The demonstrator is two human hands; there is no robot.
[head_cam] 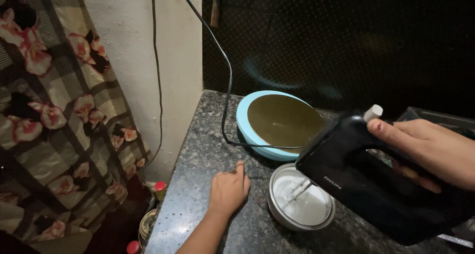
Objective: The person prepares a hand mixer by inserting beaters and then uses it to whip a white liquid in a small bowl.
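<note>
Below the grip: beaters [299, 189] in white cream, steel bowl [301, 203]
Right hand [430, 147]: wrapped round black hand mixer [376, 184]; keep upright
Left hand [228, 190]: flat on counter [198, 160], holding nothing; steady the bowl

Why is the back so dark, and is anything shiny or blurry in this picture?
Head view: the tiled wall behind is barely lit, with a faint reflection of the round blue turntable; the stone counter shows soft glare near the left hand; the black hand mixer in the right hand looks stretched at the edge; its beaters are slightly blurred.
</note>
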